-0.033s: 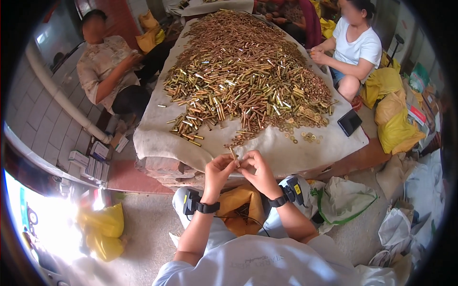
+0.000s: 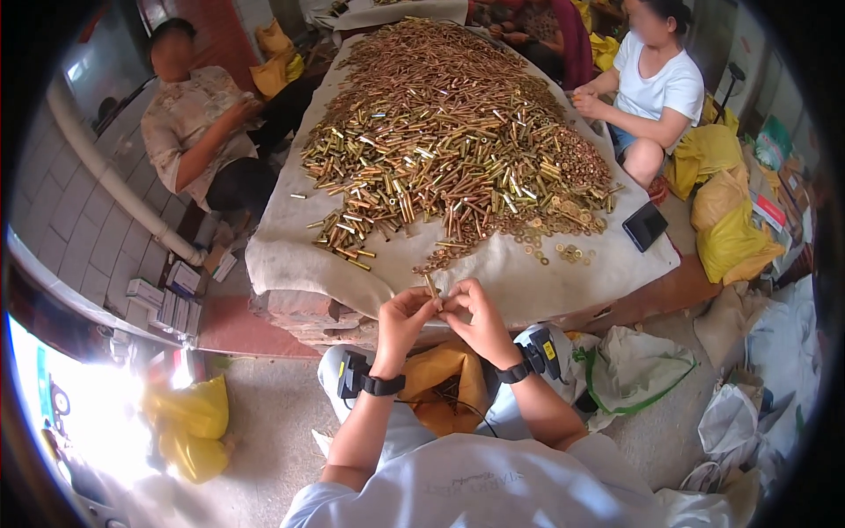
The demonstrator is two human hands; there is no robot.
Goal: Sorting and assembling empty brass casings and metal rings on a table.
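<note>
In front of my lap, near the table's front edge, my left hand [image 2: 407, 314] is closed around a slim brass-coloured metal tube [image 2: 429, 283]. The tube's upper end sticks up past the fingertips. Against its lower end presses my right hand [image 2: 472, 312], with thumb and finger pinched together; whatever they hold is hidden. Just beyond the hands lies a trail of small metal rings [image 2: 435, 262]. It runs back to a large heap of similar metal tubes [image 2: 440, 150] on a pale cloth [image 2: 304, 255].
An open orange sack [image 2: 471, 374] with metal pieces inside sits between my knees. Washers [image 2: 572, 255] and a black phone [image 2: 645, 226] lie at the table's right. Co-workers sit at both sides and the far end. Yellow bags [image 2: 189, 422] and white sacks [image 2: 638, 361] stand on the floor.
</note>
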